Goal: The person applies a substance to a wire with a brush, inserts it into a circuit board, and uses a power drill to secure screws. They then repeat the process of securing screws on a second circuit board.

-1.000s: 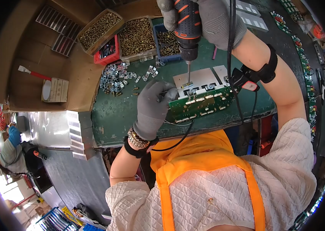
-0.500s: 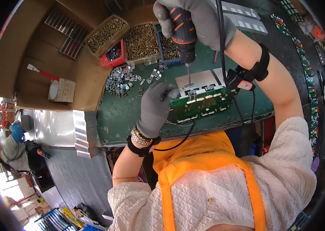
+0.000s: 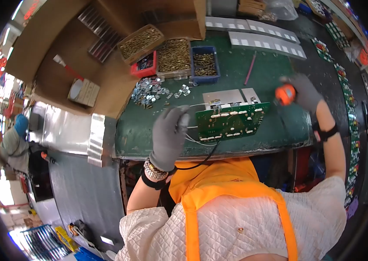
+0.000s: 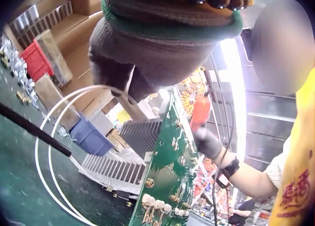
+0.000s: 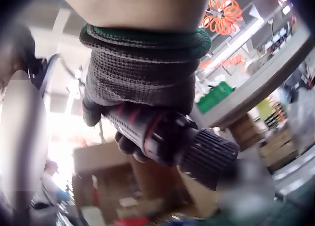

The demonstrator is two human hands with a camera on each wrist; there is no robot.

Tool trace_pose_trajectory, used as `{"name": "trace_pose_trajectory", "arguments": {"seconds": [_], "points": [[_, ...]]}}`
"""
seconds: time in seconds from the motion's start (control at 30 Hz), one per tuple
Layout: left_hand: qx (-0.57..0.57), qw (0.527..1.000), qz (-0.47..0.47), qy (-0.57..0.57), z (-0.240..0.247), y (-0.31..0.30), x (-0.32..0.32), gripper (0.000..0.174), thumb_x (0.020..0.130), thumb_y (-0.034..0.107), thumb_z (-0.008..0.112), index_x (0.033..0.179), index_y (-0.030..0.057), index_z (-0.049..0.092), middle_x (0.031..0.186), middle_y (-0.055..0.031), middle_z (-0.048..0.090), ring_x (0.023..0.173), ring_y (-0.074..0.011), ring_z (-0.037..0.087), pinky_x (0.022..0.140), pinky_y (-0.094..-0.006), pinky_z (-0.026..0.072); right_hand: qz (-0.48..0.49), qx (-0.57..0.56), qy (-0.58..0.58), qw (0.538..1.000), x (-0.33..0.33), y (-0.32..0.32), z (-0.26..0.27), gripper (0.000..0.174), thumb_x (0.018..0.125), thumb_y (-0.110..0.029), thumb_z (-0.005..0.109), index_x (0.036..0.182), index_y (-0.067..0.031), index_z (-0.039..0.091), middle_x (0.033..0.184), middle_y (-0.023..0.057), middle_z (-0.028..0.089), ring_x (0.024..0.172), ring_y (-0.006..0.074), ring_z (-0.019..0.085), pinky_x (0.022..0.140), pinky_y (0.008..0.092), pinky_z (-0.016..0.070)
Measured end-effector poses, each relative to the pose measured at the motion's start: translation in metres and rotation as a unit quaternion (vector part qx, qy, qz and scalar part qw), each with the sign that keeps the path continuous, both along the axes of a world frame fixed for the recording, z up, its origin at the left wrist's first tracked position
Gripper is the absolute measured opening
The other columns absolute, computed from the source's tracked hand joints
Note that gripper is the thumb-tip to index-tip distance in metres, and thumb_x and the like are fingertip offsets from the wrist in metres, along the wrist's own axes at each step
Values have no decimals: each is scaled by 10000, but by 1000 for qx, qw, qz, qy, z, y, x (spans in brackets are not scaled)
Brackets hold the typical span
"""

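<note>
A green circuit board (image 3: 232, 124) is tilted up on the bench, with silver heat sinks (image 3: 224, 96) along its far side. The gloved left hand (image 3: 169, 137) is off the board's left edge, its fingertips pinching a thin white wire (image 4: 42, 132) that loops toward the board in the left wrist view. To the right of the board, clear of it, the gloved right hand (image 3: 308, 93) grips a power drill (image 5: 147, 132). Its body lies within the curled fingers and its dark chuck (image 5: 209, 154) points outward. In the head view the drill is blurred.
Behind the board stand a blue bin (image 3: 216, 74) and a clear bin (image 3: 188, 56) of brass screws, beside a red bin (image 3: 147, 71). Metal clips (image 3: 149, 91) lie loose at the left. Farther back are a pink stick (image 3: 250, 69) and slotted metal strips (image 3: 266, 45).
The right hand has carried the drill off the board, away to the right. The left hand has drawn back from the board's edge, with white wire now stretching from its fingers. The head view has shifted.
</note>
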State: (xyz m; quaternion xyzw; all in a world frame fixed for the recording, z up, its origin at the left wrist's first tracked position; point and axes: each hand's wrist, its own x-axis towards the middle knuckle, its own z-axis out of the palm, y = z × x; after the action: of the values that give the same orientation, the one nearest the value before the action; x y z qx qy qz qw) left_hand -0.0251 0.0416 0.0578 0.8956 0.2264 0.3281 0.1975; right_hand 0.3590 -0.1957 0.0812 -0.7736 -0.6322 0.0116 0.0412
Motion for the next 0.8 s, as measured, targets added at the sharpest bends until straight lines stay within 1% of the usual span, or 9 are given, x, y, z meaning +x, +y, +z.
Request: {"name": "trace_pose_trajectory", "arguments": {"seconds": [0.07, 0.17, 0.23, 0.3, 0.4, 0.53, 0.6, 0.67, 0.8], "points": [[-426, 904, -42, 14, -3, -23, -5, 319, 903, 179, 669, 1175, 39, 581, 993, -109, 662, 830, -219, 644, 749, -329, 506, -35, -26, -49, 998, 10, -32, -36, 604, 653, -26, 714, 1234, -90, 562, 1136, 169, 579, 1157, 381, 494, 1016, 462, 399], [-491, 857, -138, -77, -20, -46, 9, 451, 930, 157, 649, 1301, 10, 440, 1097, -102, 631, 911, -133, 622, 800, -291, 506, -119, 31, -36, 992, -9, -48, -54, 693, 693, 56, 623, 1362, -57, 482, 1303, 183, 527, 1279, 376, 457, 1095, 426, 362], [-560, 814, -119, -95, -11, -57, 14, 469, 938, 136, 634, 1329, 8, 409, 1152, -91, 607, 951, -110, 604, 824, -278, 498, -92, 148, 314, 933, -73, -29, -36, 662, 782, 39, 591, 1418, -22, 418, 1269, 160, 541, 1231, 303, 509, 1066, 368, 387], [-581, 792, -120, -147, 3, -68, 14, 459, 939, 139, 628, 1326, 22, 411, 1123, -85, 611, 934, -105, 602, 819, -283, 501, -120, 93, 500, 853, -106, -28, -66, 664, 844, -28, 590, 1458, 15, 340, 1196, 135, 558, 1119, 223, 548, 995, 327, 427], [-566, 813, -54, -127, 22, -78, 0, 527, 887, 204, 706, 1300, 27, 431, 1109, -84, 586, 977, -129, 571, 850, -283, 483, -89, 191, 549, 809, -165, -6, -35, 772, 831, -163, 664, 1478, 23, 287, 1116, 130, 584, 989, 184, 575, 893, 336, 473], [-216, 932, -34, -290, 38, -55, -38, 711, 721, 359, 862, 1207, 21, 466, 1149, -110, 532, 1047, -194, 526, 923, -334, 442, 46, 262, 499, 824, -226, 10, -15, 900, 795, -223, 689, 1501, 22, 186, 1367, 204, 450, 1173, 277, 527, 1012, 430, 418], [-254, 904, 6, -343, 77, -47, -69, 699, 643, 372, 905, 1086, 27, 488, 1020, -80, 525, 893, -159, 536, 820, -316, 473, 123, 188, 388, 894, -242, 23, 6, 870, 796, -206, 695, 1488, 24, 220, 1444, 234, 381, 1239, 314, 500, 1020, 417, 419], [-125, 923, 20, -364, 105, -34, -102, 746, 628, 465, 895, 1085, 24, 504, 1007, -84, 502, 895, -185, 546, 822, -337, 477, 166, 180, 388, 889, -256, 56, 14, 815, 796, -185, 693, 1465, 10, 271, 1441, 233, 391, 1249, 343, 494, 1021, 415, 422], [236, 949, 162, -129, 149, 6, -186, 842, 567, 571, 864, 1106, 19, 525, 1064, -95, 511, 1017, -254, 543, 917, -384, 444, 181, 72, 352, 915, -264, 86, -2, 628, 793, -117, 675, 1365, -39, 427, 1405, 214, 436, 1239, 421, 476, 1022, 442, 431]]}}
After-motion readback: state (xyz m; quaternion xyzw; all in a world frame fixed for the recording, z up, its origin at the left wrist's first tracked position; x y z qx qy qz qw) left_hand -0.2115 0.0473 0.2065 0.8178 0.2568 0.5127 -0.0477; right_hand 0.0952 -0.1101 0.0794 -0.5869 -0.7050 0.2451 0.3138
